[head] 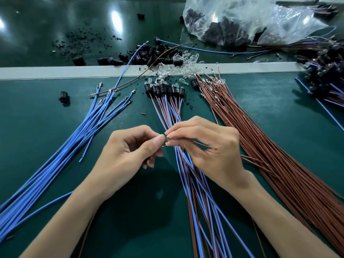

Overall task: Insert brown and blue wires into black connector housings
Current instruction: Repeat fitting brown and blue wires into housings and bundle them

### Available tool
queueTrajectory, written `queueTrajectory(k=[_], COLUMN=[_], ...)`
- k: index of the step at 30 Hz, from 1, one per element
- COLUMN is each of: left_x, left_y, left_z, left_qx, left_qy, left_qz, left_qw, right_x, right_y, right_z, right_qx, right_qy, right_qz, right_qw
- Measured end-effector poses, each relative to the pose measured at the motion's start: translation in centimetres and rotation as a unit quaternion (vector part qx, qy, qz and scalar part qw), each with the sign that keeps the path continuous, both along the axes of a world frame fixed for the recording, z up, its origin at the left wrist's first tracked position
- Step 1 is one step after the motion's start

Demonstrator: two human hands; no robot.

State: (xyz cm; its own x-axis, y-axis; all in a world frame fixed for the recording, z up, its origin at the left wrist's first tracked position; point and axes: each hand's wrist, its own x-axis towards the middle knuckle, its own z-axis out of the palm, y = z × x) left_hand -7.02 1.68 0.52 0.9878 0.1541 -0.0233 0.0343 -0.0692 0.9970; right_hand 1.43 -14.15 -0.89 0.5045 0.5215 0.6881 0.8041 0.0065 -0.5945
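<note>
Insertion lined up — centre of frame

The left hand (130, 148) pinches a black housing (163, 136); the right hand (208, 144) pinches a brown wire (200, 144) just right of it, the wire's length trailing rightward from the fingertips.

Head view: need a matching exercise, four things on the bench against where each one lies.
Things:
1. loose blue wires
2. loose brown wires
3. plastic bag
4. clear bulbs

Places:
A. on and beside the pale strip
B. far right part of the bench
C. fanned out beyond the left hand
D. fanned out beyond the right hand

Pairs: 1-C, 2-D, 3-B, 4-A
</note>
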Motion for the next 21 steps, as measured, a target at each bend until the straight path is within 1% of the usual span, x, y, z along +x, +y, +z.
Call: queueTrajectory(k=[4, 9, 13, 16, 18, 21], left_x=[-0.08, 0.03, -0.06, -0.11, -0.10, -0.13], left_y=[-0.03, -0.15, -0.72, -0.69, -0.54, -0.41], left_z=[-0.22, -0.49, -0.57, -0.64, -0.59, -0.56], left_qx=[0.030, 0.052, 0.060, 0.076, 0.084, 0.078], left_qy=[-0.004, -0.010, -0.029, -0.028, -0.025, -0.020], left_qz=[-0.015, -0.012, 0.014, 0.002, -0.010, -0.021], left_qw=[0.999, 0.999, 0.998, 0.997, 0.996, 0.996], right_x=[0.34, 0.63, 0.71, 0.77, 0.72, 0.68], right_y=[-0.31, -0.60, -0.64, -0.63, -0.70, -0.60], right_z=[0.16, 0.04, 0.04, 0.14, 0.17, 0.26], right_qx=[-0.033, -0.039, -0.044, -0.052, -0.052, -0.038], right_qy=[0.014, 0.009, -0.004, -0.003, 0.007, 0.045], right_qz=[0.028, 0.034, 0.033, 0.037, 0.043, 0.062], right_qw=[0.999, 0.999, 0.998, 0.998, 0.998, 0.996])
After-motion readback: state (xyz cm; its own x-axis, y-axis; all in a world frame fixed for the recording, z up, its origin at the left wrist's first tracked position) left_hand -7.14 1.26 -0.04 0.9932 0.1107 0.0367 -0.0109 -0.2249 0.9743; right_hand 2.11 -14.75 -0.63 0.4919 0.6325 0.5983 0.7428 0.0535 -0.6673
